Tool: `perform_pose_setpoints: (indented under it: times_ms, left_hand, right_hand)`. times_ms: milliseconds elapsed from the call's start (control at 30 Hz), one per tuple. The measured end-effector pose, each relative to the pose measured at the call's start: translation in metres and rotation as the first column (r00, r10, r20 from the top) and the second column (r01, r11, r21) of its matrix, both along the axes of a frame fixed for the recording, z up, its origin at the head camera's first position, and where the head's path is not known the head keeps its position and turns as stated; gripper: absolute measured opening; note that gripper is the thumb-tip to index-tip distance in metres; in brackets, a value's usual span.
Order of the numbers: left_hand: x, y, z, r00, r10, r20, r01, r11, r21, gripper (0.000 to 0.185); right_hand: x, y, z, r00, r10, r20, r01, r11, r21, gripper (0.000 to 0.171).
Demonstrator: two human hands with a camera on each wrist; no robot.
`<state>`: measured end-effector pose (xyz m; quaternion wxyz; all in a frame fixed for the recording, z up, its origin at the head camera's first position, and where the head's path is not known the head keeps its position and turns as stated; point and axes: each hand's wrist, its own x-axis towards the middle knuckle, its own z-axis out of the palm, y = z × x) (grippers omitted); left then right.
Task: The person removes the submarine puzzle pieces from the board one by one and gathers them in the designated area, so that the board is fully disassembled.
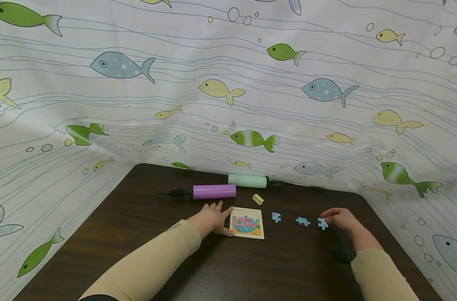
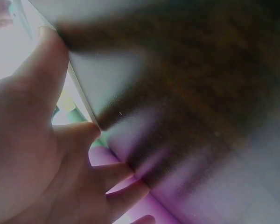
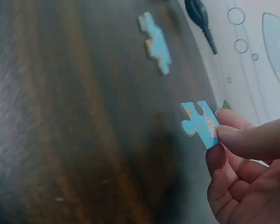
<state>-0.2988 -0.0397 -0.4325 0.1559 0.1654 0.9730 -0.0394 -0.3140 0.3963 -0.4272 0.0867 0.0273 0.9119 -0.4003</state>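
Between thumb and fingers, my right hand (image 1: pixel 340 219) pinches a light blue jigsaw puzzle piece (image 3: pixel 202 125) at the right of the table. My left hand (image 1: pixel 212 219) rests beside a small square puzzle board (image 1: pixel 247 237), its thumb and a finger at the board's left edge. A pink and blue picture (image 1: pixel 245 223) fills much of that board, inside a pale frame. Two more loose blue pieces lie on the table: one puzzle piece (image 1: pixel 276 217) just right of the board, another puzzle piece (image 1: pixel 302 221) nearer the right hand. The left wrist view shows spread fingertips against the dark tabletop.
Behind the board lie a purple hand pump (image 1: pixel 214 192) and a mint green hand pump (image 1: pixel 247 181). A small pale yellow block (image 1: pixel 258 199) sits between them and the board. A fish-patterned curtain (image 1: pixel 228 117) encloses the dark table (image 1: pixel 251 267) at the back and sides.
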Motion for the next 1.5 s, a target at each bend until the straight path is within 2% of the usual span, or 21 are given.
perform_pose_setpoints:
  times_ms: [200,333,467,800,1067,1300,1500]
  left_hand:
    - [0.002,0.001,0.001,1.0,0.005,0.006,-0.005,1.0,0.0,0.094]
    - [0.002,0.001,0.002,1.0,0.01,0.008,-0.01,1.0,-0.001,0.094]
    - [0.003,0.001,0.001,1.0,0.011,0.008,-0.011,1.0,-0.006,0.094]
    - [0.002,0.001,-0.002,1.0,0.01,0.008,-0.01,1.0,0.006,0.095]
    - [0.0,0.0,-0.003,1.0,0.012,0.01,-0.012,1.0,0.001,0.096]
    - [-0.001,-0.001,-0.003,1.0,0.016,0.004,-0.016,1.0,-0.002,0.095]
    - [0.0,-0.001,0.001,1.0,0.008,0.009,-0.008,1.0,-0.002,0.094]
  right_hand:
    - [0.001,0.001,-0.012,0.999,-0.022,-0.031,0.021,1.0,-0.02,0.023]
    - [0.0,-0.01,-0.009,0.998,-0.029,-0.054,0.028,0.999,-0.025,0.028]
    - [-0.004,-0.032,-0.002,0.997,0.004,-0.075,-0.005,1.0,-0.024,0.029]
    - [-0.024,-0.12,-0.003,0.974,0.15,-0.172,-0.151,0.989,0.01,0.019]
    - [-0.024,-0.188,-0.003,0.931,0.299,-0.209,-0.307,0.952,-0.005,0.015]
    - [-0.019,-0.224,-0.014,0.894,0.405,-0.19,-0.409,0.912,0.023,0.009]
    - [-0.016,-0.237,-0.025,0.886,0.435,-0.162,-0.442,0.897,-0.011,0.009]
